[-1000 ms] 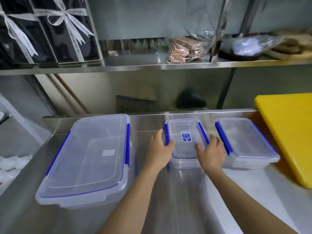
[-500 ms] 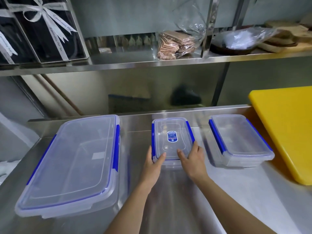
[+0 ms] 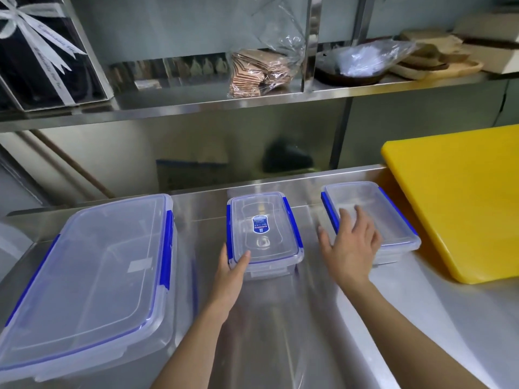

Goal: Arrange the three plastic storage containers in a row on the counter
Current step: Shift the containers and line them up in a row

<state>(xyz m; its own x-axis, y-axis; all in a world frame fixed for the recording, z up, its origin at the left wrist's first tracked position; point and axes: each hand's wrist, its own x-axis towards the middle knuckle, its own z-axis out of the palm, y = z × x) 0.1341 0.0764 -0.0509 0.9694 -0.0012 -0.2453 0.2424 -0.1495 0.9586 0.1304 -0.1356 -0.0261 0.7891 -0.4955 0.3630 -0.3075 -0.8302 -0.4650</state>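
Three clear plastic containers with blue clips stand in a row on the steel bench (image 3: pixel 323 318): large rectangular container (image 3: pixel 90 276), small labelled container (image 3: pixel 264 228), medium container (image 3: pixel 373 214). Left hand (image 3: pixel 230 273) grips the small container's near-left corner. Right hand (image 3: pixel 351 248), fingers spread open, hovers over the medium container's near-left corner.

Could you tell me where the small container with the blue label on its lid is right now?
The small container sits mid-counter between the large container and the medium container, with the left hand at its near-left corner.

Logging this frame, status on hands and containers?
Left hand on small container near corner. Right hand open over right container. Large container untouched. Three in row, nothing blocking.
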